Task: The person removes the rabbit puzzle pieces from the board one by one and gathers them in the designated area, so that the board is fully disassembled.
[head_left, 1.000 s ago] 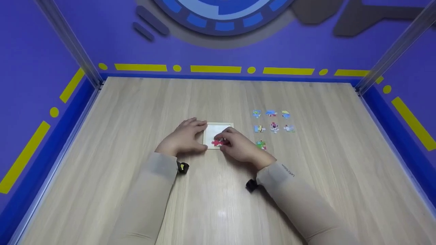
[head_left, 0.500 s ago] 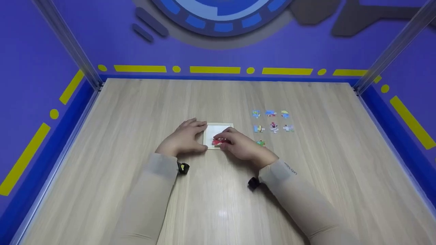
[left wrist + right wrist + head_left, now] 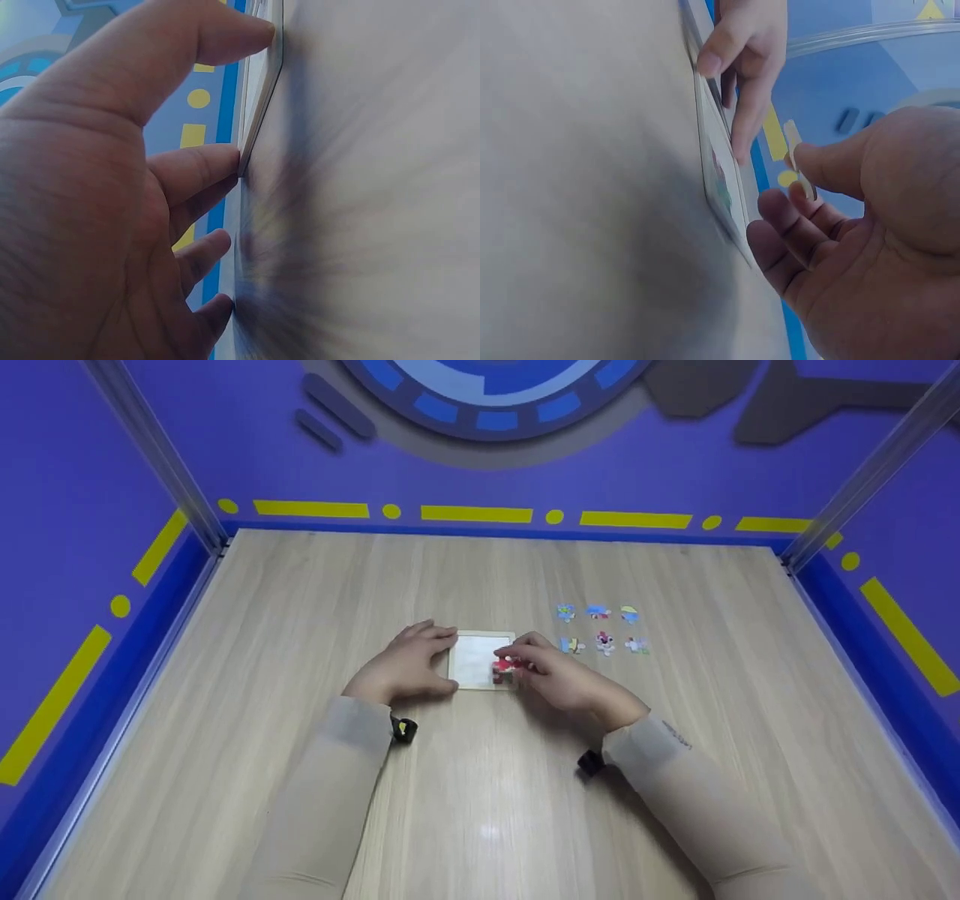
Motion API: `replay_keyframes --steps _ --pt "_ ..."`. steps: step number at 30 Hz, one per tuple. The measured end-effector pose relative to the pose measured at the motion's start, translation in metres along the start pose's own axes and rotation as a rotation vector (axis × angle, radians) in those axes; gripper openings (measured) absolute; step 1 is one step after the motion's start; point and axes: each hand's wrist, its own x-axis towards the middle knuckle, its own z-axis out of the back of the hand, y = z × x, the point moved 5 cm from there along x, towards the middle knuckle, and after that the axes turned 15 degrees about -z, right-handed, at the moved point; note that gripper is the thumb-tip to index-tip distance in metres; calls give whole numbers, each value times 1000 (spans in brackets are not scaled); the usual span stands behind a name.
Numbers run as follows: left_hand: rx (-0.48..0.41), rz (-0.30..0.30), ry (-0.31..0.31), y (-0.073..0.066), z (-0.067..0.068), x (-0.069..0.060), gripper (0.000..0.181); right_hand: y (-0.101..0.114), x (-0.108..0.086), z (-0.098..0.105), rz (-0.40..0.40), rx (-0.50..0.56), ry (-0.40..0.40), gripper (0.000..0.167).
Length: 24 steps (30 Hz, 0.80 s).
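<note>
A small square puzzle frame (image 3: 472,660) with a pale wooden rim and white base lies on the table. My left hand (image 3: 405,664) rests at its left side, fingers spread, with thumb and forefinger touching the rim. Above the frame's right part, my right hand (image 3: 566,679) pinches a red jigsaw piece (image 3: 507,663) between thumb and fingers. From the right wrist, this jigsaw piece (image 3: 801,161) appears edge-on, raised off the frame. Some red and green colour shows on the frame's base (image 3: 721,180) there; its outline is too blurred to tell.
Several loose jigsaw pieces lie in rows right of the frame, among them a blue one (image 3: 598,612) and one with a character's face (image 3: 604,643). Purple-blue panels (image 3: 480,480) with yellow marks border the wooden table (image 3: 315,585) at the back and sides.
The right hand has lifted the red jigsaw piece and moved right with it, away from the frame's lower middle. It now covers the spot of a green piece seen before. The left hand stays put.
</note>
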Motion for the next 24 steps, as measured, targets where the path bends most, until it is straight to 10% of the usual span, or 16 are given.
replay_keyframes --steps 24 --pt "-6 20 3 2 -2 -1 94 -97 -55 73 -91 -92 -111 43"
